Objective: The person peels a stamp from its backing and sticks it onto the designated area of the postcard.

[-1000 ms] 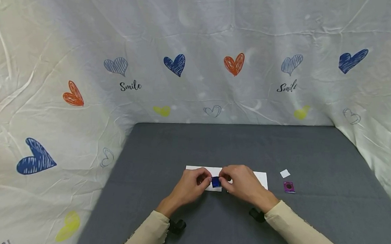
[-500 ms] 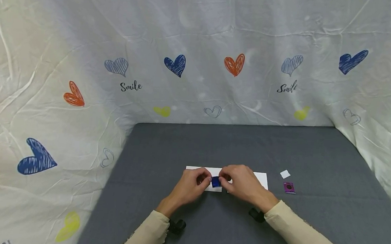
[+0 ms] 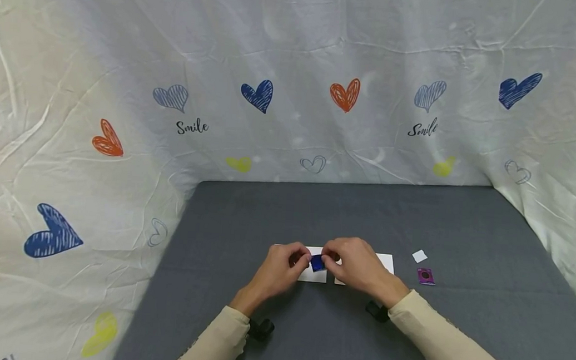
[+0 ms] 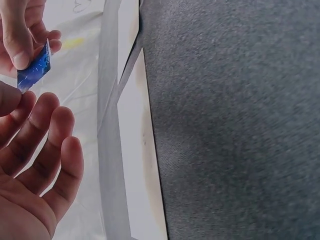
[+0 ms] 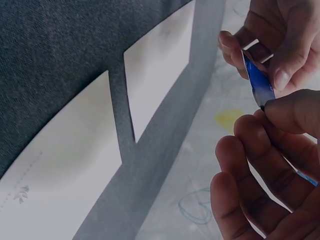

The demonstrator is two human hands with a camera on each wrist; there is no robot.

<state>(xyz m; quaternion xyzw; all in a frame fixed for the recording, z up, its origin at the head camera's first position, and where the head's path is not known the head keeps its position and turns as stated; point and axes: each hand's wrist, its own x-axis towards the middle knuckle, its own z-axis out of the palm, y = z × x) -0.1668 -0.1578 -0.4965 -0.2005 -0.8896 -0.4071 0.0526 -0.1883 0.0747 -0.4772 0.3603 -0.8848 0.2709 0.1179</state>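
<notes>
Between both hands, over two white cards, a small thin blue square [image 3: 318, 263] with a printed, glossy face is held up. My left hand [image 3: 280, 268] pinches its left corner between thumb and forefinger; the other fingers spread loosely, as the left wrist view shows. The right hand [image 3: 357, 266] pinches the opposite corner with thumb and forefinger. Seen from the left wrist, the blue square [image 4: 35, 70] is tilted and above the cards. In the right wrist view it [image 5: 258, 82] appears nearly edge-on.
The left white card [image 3: 317, 278] and the right white card [image 3: 385, 262] lie side by side with a narrow gap on the grey table [image 3: 345, 217]. Farther right are a small white square [image 3: 420, 256] and a purple square [image 3: 425, 276] with a dark circle. A heart-printed curtain [image 3: 291, 135] stands behind.
Both hands have shifted slightly up in the head view, carrying the blue square with them. Its tilt has changed a little. The cards and the small squares stay where they were.
</notes>
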